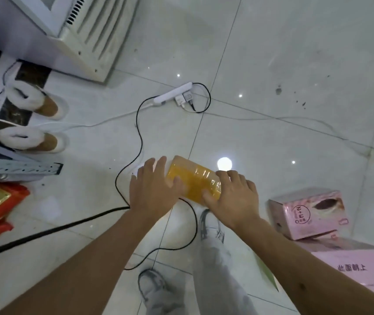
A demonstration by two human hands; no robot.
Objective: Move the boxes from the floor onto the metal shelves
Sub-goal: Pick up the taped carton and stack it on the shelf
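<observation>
Two hands frame one small box, so the step in hand looks like the pick-up of a floor box bound for the shelves. Largest first: the tiled floor (272, 53) fills the view, with a white appliance (83, 30) at far left and a grey metal rail (22, 168) at left — possibly part of the shelving, though I cannot tell. At near right lie a flat pink carton (361, 267) and, just beyond it, a smaller pink box (308, 214) on its side. The yellow box (192, 180), wrapped in glossy tape, sits mid-scene between the hands, above a black cable (136, 133) that loops under it; whether it rests on the floor or is already raised I cannot tell. The left hand (154, 189) presses its left end with fingers spread and thumb laid on top; the right hand (233, 196) grips the right end, fingers curled over the edge. Next — judging only from this — the box must be lifted clear of the cable and carried left, where the shelves may stand.
</observation>
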